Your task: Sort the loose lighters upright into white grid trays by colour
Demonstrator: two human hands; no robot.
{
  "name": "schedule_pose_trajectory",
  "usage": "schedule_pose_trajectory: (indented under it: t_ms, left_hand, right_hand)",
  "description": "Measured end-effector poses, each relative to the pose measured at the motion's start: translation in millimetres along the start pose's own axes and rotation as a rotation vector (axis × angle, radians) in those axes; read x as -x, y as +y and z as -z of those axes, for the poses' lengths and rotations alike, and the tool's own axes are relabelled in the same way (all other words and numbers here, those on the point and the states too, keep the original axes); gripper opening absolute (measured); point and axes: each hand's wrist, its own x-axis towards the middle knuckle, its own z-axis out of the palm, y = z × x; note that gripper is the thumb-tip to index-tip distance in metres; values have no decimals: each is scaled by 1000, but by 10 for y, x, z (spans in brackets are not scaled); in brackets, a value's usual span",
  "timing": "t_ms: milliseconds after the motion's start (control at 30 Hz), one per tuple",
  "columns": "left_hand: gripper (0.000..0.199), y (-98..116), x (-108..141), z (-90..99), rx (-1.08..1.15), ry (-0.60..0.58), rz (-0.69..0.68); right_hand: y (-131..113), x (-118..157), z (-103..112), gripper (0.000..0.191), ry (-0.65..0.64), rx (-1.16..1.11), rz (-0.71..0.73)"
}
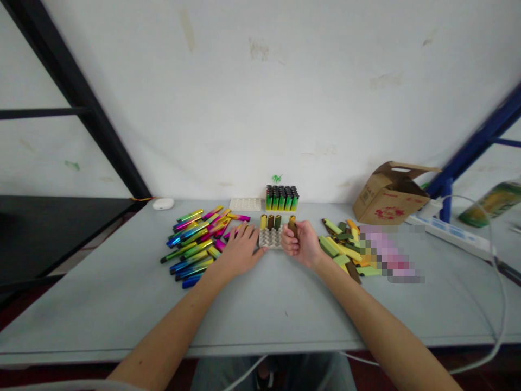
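My right hand is closed around a brown lighter, held upright at the right side of a white holed tray. Along the tray's back row stand a yellow lighter, a brown one and a dark green one. Fingers spread, my left hand lies at the tray's left edge, its thumb near the front corner. Beside it spreads a pile of shiny multicoloured lighters, partly hidden by the hand. Right of my right hand lie loose green, yellow and brown lighters, partly behind my wrist.
Behind the tray, a block of green-yellow lighters with black tops stands beside another white tray. A white case sits at the back left. To the right are a cardboard box, a power strip and a white cable.
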Motion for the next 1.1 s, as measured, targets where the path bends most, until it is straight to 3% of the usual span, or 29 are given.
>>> schedule_pose_trajectory:
  t_ms: [300,767,933,1100]
  left_hand:
    - [58,-2,2,-13,-9,0,1]
    - [57,-3,7,-5,-37,11,-3]
    - [58,2,11,16,-39,-12,5]
    - [58,-13,2,8,-43,-28,8]
  right_hand:
    - [69,-28,-43,27,98,-148,66]
    - [3,8,-73,21,57,-164,163]
    - [-140,14,-7,10,173,-54,134]
    - [-250,-8,159,21,327,252,292]
